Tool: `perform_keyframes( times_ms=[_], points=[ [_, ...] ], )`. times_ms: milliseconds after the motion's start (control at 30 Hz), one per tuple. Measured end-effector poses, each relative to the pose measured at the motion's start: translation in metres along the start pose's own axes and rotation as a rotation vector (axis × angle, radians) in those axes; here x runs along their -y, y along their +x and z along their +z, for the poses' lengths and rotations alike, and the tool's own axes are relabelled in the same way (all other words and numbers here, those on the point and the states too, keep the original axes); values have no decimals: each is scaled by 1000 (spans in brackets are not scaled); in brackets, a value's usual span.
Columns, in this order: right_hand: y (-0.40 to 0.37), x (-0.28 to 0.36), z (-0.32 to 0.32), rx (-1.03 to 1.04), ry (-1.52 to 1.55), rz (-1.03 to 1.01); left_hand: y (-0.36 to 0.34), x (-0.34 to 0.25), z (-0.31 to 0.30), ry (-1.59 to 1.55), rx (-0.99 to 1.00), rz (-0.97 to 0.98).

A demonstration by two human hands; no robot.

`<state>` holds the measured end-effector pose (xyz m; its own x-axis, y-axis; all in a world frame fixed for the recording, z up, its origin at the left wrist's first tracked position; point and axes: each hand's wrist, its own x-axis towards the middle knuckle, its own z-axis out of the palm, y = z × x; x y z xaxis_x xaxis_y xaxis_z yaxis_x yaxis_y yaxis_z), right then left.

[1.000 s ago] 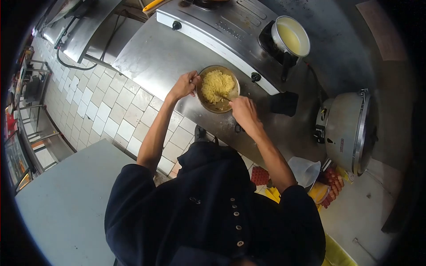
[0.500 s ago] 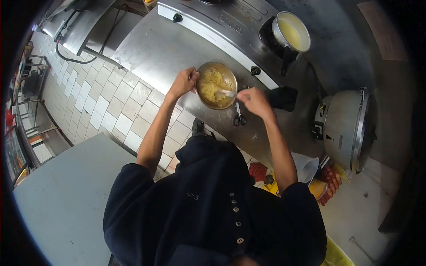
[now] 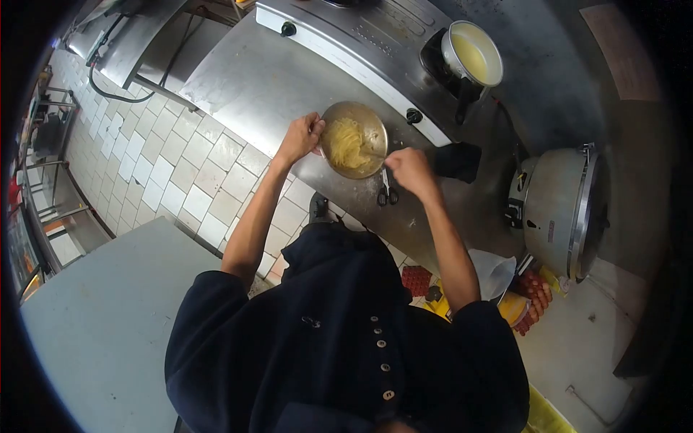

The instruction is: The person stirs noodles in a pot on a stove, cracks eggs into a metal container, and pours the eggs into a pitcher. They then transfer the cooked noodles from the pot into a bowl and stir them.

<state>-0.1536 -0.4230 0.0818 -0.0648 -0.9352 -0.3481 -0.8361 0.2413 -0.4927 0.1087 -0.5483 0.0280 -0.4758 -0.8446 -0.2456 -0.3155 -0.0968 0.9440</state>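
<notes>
A round metal mixing bowl (image 3: 377,124) of yellow noodles (image 3: 348,144) sits at the front edge of the steel counter (image 3: 253,83). My left hand (image 3: 303,137) grips its left rim, thumb on top. On the other side, my right hand (image 3: 408,170) is closed around a utensil whose end reaches into the noodles. Whether that utensil is a fork or a spoon is hidden by the food and my fingers. Close below my right hand, scissors (image 3: 388,193) with black handles lie on the counter.
Behind the bowl runs a stove with a white front panel (image 3: 346,68) and black knobs. A saucepan (image 3: 473,54) with pale yellow contents stands on it. A dark cloth (image 3: 459,160) and a large lidded cooker (image 3: 552,209) are at the right. A grey tabletop (image 3: 108,310) fills the lower left.
The noodles have shifted into a different heap. The utensil now sits lower and deeper in them, and my right hand has moved slightly down. My left hand stays on the rim.
</notes>
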Motion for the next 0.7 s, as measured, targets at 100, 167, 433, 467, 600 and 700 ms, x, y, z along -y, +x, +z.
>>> perform_keyframes(
  times_ms=[100,167,433,467,600,700],
  points=[
    [-3,1,4,53,276,-155,5,8,1,19,-12,41],
    [-7,7,-10,8,140,25,1,10,4,-72,-40,39],
    [-17,24,-10,69,-1,81,-14,4,10,71,-35,59],
    [-22,17,5,16,58,-5,-12,0,9,116,-42,84],
    [-17,11,-10,-180,246,-36,-6,20,9,62,-93,97],
    [-15,2,20,-73,116,-143,-13,18,12,117,-107,76]
  ],
)
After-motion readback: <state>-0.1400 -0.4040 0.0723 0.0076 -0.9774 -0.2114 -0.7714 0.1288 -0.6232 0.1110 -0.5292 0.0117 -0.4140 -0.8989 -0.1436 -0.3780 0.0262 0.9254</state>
